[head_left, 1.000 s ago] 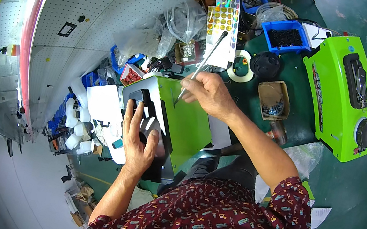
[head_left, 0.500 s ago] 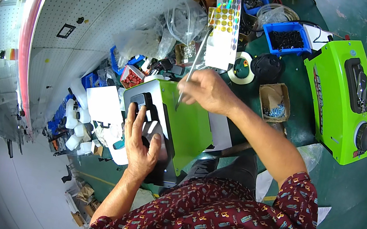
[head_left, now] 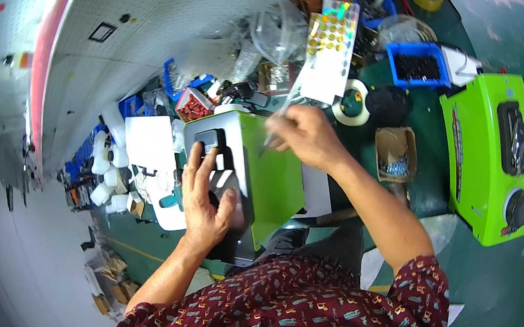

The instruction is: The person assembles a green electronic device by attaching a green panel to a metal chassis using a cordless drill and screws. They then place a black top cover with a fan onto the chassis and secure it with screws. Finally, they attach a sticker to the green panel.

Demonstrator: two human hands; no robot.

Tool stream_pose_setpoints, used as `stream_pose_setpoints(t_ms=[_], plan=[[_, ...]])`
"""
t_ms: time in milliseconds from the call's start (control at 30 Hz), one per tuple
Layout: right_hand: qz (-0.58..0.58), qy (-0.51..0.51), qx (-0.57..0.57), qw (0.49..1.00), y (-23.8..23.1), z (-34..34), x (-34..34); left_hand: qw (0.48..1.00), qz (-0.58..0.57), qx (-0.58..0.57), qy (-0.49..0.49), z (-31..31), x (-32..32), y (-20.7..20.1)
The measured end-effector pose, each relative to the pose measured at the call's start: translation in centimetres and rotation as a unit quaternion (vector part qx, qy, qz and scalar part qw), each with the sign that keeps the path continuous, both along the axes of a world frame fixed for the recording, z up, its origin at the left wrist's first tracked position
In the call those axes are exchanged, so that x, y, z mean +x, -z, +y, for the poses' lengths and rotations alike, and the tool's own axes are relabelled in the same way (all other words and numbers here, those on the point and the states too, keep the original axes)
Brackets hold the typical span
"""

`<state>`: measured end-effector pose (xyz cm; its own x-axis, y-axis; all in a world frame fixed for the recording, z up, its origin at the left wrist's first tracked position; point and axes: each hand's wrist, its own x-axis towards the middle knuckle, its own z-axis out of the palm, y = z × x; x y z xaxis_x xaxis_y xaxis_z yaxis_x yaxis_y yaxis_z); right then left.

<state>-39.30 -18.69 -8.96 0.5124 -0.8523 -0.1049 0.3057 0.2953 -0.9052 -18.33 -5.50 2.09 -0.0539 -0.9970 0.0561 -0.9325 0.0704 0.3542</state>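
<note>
Beyond the hands, a blue bin holds small black parts.

A dark green bench carries a lime-green case at its near left and a second, similar housing at the right. Between them lie an open cardboard box, a pale tape roll and a black round item. Farther back sit a blue bin and a yellow tape roll.

Slim rod in right grip
</note>
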Motion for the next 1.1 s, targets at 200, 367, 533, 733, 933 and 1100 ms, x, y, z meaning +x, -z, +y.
stream_pose_setpoints(t_ms=[200,367,533,733,933,1100], plan=[[0.241,0.167,-0.117,0.949,4.9,6.8,-2.1,0.96,0.281,-0.007,-0.015,0.6,1.9,-0.5],[0.517,0.037,-0.15,0.842,11.9,17.7,-7.0,0.956,0.271,-0.058,-0.095,3.4,5.7,-1.2],[0.656,-0.042,-0.11,0.746,12.6,21.4,-11.2,0.941,0.324,-0.019,-0.097,4.1,6.0,0.1],[0.688,-0.018,-0.133,0.713,12.3,20.8,-11.5,0.712,0.652,0.084,-0.249,3.6,7.7,0.7],[0.73,0.026,-0.161,0.664,11.3,20.4,-11.8,0.853,0.493,0.071,-0.155,4.1,9.5,3.5],[0.665,0.123,-0.115,0.728,9.3,17.4,-6.5,0.916,0.384,0.06,-0.101,3.3,6.5,3.6]])
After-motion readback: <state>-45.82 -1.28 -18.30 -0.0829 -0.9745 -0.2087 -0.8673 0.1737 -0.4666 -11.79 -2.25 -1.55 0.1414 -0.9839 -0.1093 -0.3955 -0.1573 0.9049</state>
